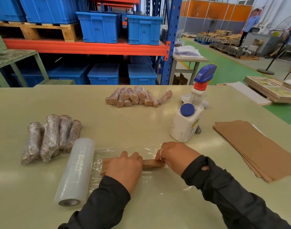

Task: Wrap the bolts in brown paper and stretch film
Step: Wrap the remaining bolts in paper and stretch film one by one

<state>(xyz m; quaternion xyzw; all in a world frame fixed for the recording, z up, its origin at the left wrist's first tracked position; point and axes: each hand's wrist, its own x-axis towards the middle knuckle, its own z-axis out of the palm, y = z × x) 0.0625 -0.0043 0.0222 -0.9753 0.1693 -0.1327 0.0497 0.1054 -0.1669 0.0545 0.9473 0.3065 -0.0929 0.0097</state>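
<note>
Hands: two, left hand [125, 169] and right hand [175, 157], gripping one paper-wrapped bolt [151, 163].

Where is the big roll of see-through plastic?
In the head view, the stretch film roll lies on the table to the left of the left hand, right in front of the film-wrapped bundles, with its film sheet running under both hands.

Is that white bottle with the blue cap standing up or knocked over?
Tilted. The white bottle leans back, its blue cap facing the camera, its base on the table.

One film roll [75, 171], two bottles [186, 123] (white), five film-wrapped bundles [50, 138]
</note>
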